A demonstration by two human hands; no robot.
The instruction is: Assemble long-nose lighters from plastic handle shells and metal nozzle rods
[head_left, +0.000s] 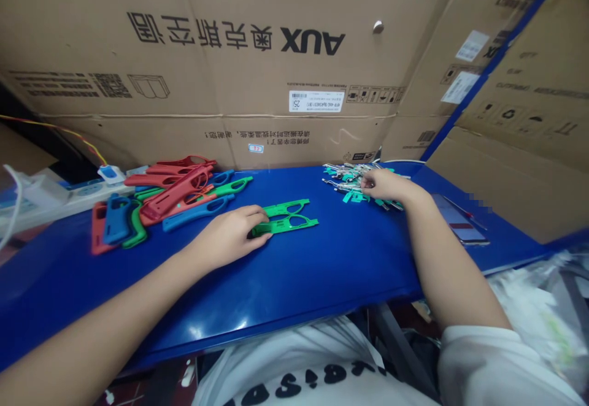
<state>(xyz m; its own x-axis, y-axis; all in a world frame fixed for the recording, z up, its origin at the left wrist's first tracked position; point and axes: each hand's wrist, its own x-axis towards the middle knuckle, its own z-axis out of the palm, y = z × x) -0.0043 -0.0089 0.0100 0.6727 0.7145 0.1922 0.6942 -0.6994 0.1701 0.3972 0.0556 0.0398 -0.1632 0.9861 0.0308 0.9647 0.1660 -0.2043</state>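
My left hand [230, 234] rests on the blue table [322, 271], fingers curled over the near end of a green plastic handle shell [285, 217] lying flat. My right hand [384, 185] reaches to the far right, fingers bent down into a pile of small metal and teal parts [352, 179]; what its fingertips pinch is hidden. A heap of red, blue and green handle shells [175, 197] lies left of my left hand, apart from it.
Large cardboard boxes [239, 56] wall the back and right side of the table. A white power strip [69, 191] with cables sits at far left. A phone [458, 222] lies right of my right forearm. Plastic bags hang below the right edge.
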